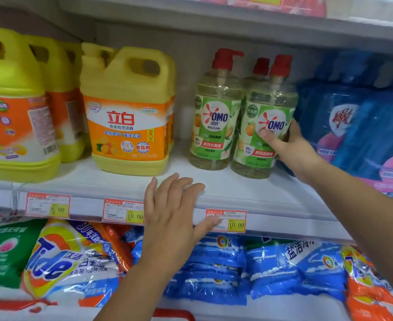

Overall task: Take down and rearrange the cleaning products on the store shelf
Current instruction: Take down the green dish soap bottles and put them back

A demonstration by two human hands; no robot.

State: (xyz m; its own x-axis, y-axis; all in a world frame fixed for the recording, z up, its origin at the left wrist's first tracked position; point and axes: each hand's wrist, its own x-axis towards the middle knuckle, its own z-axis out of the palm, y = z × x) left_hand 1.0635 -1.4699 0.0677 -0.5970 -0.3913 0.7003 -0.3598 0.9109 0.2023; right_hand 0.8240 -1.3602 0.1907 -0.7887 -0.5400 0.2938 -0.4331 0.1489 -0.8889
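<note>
Right hand (292, 147) is gripping the upright front OMO bottle (251, 135), standing on the shelf (248, 188) at that hand's ten o'clock, while the farther left hand (172, 209) is resting open at the bottle's seven o'clock

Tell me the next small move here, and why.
Probably lift the front OMO bottle off the shelf toward you: the right hand grips it, it stands frontmost in its row, and the left hand is open at the shelf edge.

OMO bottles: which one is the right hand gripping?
The front-right OMO bottle, beside the blue bags: the right hand wraps it, thumb on its label. The left OMO bottle and the rear bottle are not held.
</note>
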